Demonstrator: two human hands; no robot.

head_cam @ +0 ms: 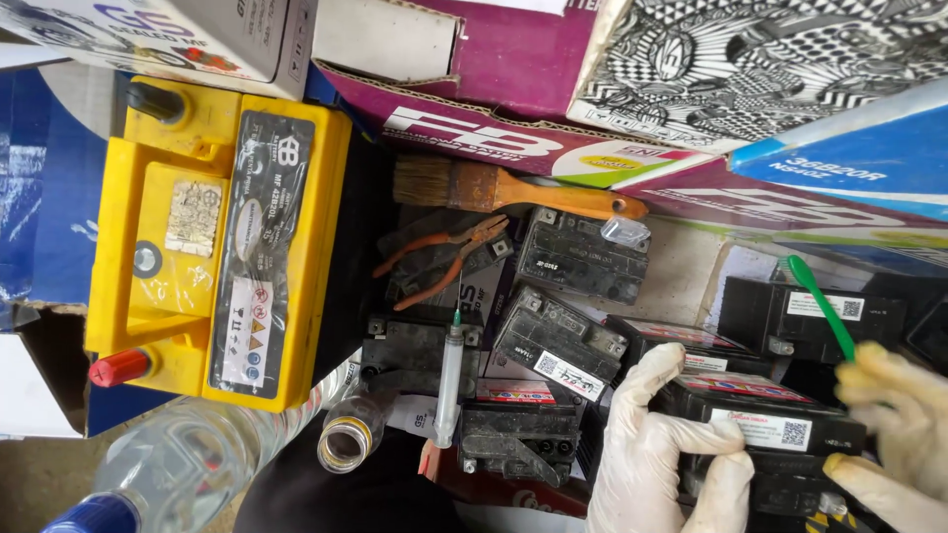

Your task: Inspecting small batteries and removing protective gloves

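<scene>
Head view shows our left hand (664, 449), in a pale glove, resting on a small black battery (755, 415) low at the right, fingers pressed together over its near edge and thumb hooked down its front face. Our right hand (894, 439), in a yellowish glove, is blurred; its fingers curl around the handle of a green toothbrush (822, 306), whose head points up and away over a neighbouring battery. We cannot tell how tightly it grips.

We judge the step in hand to be steadying this battery while the toothbrush comes to its top. The next move calls for a firm hold from the left hand and a careful approach with the bristles, since other small batteries crowd close on both sides.

Further left lie a syringe (449, 380), orange-handled pliers (441, 259), a wooden paintbrush (504, 190), an open glass bottle (346, 442) and 1 large yellow battery (212, 247).
</scene>
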